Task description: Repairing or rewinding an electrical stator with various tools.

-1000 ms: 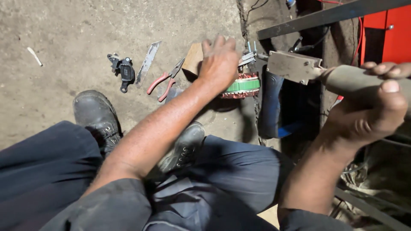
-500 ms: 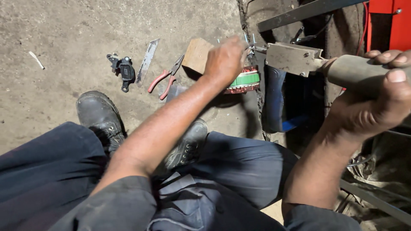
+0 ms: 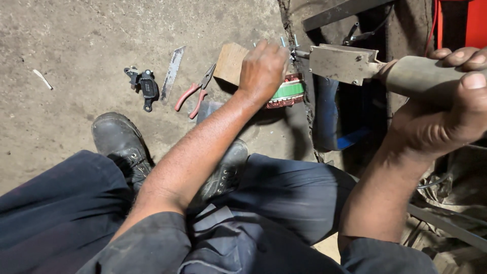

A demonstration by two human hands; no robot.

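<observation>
My left hand (image 3: 263,70) reaches forward and rests on a round part with copper windings and a green band (image 3: 287,92), gripping its top; a few thin metal pins stick up beside my fingers. My right hand (image 3: 440,121) is wrapped around the thick grey handle (image 3: 421,76) of a tool at the right. That handle ends in a flat rectangular metal head (image 3: 343,63), which points left toward the wound part.
A wooden block (image 3: 229,63) lies just left of the wound part. On the concrete floor are red-handled pliers (image 3: 196,90), a flat metal blade (image 3: 172,74) and a small black part (image 3: 145,86). My black boots (image 3: 119,143) and dark trousers fill the lower view. Red cabinet (image 3: 475,24) far right.
My left hand has stayed on the wound part while the view has shifted slightly. The right hand and its tool sit a little lower and further left in the frame.
</observation>
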